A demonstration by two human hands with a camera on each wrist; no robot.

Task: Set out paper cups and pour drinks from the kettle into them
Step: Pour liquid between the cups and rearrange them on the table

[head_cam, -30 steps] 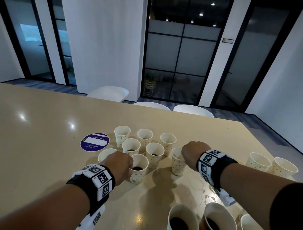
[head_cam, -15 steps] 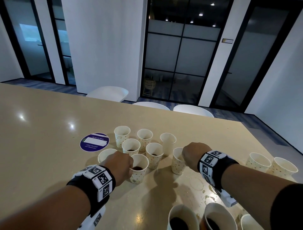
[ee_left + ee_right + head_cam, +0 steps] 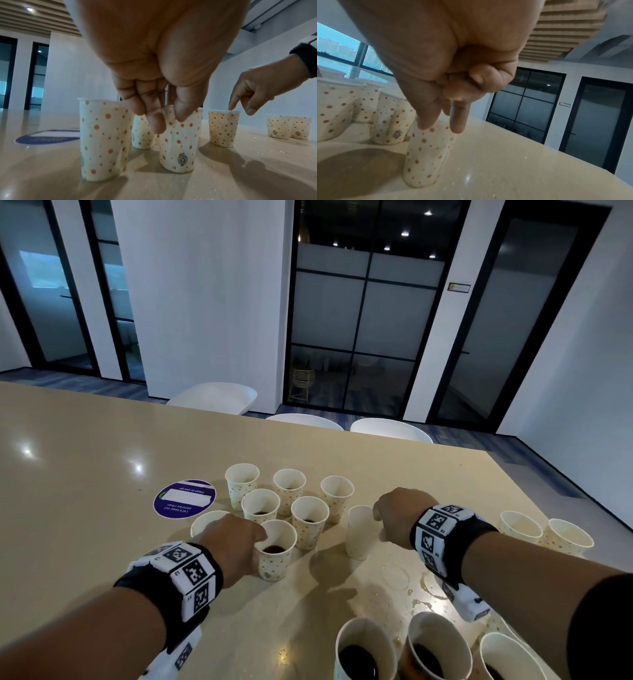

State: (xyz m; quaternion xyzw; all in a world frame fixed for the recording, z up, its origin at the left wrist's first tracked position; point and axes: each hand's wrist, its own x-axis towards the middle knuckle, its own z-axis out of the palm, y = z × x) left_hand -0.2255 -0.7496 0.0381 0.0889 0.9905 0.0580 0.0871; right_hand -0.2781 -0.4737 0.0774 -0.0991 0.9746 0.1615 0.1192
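Note:
Several dotted paper cups stand in a cluster on the beige table [image 3: 85, 508]. My left hand [image 3: 258, 542] is at the nearest cup [image 3: 275, 556], which holds a little dark drink. In the left wrist view its thumb and fingers [image 3: 156, 121] pinch the near rim of that cup [image 3: 180, 146]. My right hand [image 3: 375, 513] pinches the rim of a separate cup [image 3: 356, 535] just right of the cluster. In the right wrist view that cup [image 3: 426, 155] sits between thumb and index finger, the other fingers curled in. No kettle is in view.
Three cups with dark drink [image 3: 364, 652] stand at the near edge. Two more cups [image 3: 520, 527] are at the far right. Spilled drops and rings [image 3: 421, 594] wet the table under my right wrist. A round purple sticker [image 3: 185, 498] lies left of the cluster. White chairs [image 3: 215, 397] line the far edge.
My right hand has slid its cup a little to the left, toward the cluster. The left hand stays at its cup.

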